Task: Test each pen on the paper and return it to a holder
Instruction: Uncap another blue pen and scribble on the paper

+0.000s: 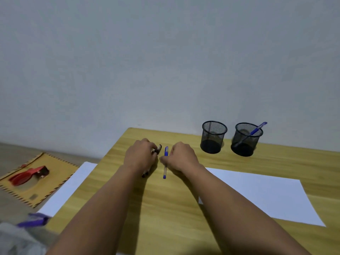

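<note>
My left hand (141, 155) is closed over dark pens (146, 174) lying on the wooden table (165, 208); their ends poke out above and below my fingers. My right hand (181, 158) grips a blue pen (165, 172) that points toward me, its cap end up. A white sheet of paper (266, 196) lies to the right of my right arm. Two black mesh holders stand at the back right: the left holder (213, 137) looks empty, the right holder (245, 139) has a blue pen (256, 130) leaning in it.
The table's left edge drops to the floor, where a second white sheet (70, 188), a wooden board (36, 179) with a red tool (27, 175) and a purple object (34, 220) lie. A grey wall rises directly behind the table.
</note>
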The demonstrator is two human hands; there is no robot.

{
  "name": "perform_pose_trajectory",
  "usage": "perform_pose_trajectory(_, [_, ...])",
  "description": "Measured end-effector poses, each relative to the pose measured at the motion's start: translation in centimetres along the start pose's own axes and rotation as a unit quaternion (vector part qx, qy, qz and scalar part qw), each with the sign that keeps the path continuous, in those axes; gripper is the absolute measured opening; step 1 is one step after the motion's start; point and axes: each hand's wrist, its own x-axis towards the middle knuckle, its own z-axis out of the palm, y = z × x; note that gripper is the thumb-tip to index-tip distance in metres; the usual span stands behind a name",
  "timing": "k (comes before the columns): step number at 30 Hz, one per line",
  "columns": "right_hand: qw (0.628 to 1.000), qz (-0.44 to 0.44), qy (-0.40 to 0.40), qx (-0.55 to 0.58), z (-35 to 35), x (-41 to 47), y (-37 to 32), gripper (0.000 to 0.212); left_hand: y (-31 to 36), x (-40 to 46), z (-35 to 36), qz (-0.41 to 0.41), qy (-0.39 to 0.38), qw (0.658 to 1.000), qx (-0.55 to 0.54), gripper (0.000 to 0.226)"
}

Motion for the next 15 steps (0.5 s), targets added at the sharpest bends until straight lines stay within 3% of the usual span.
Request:
perform_pose_trajectory(4, [0.999, 0.012, 0.005, -0.052, 0.3, 0.7, -0.5, 0.036, -0.4, 0.0, 0.7, 0.007, -0.003, 1.000, 0.003, 0.026])
perform_pose_trajectory(11, [1.000, 0.016, 0.000, -0.005, -1.6, -0.2, -0.2, 0.030, 0.1, -0.3, 0.4, 0.008, 0.019, 1.000, 0.019, 0.027])
perform_pose_trajectory(15, [0.999, -0.018, 0.007, 0.042, -4.2, -1.9, 0.5, 0.026, 1.5, -0.7, -1.2, 0.009, 0.030, 0.996, -0.080, 0.031])
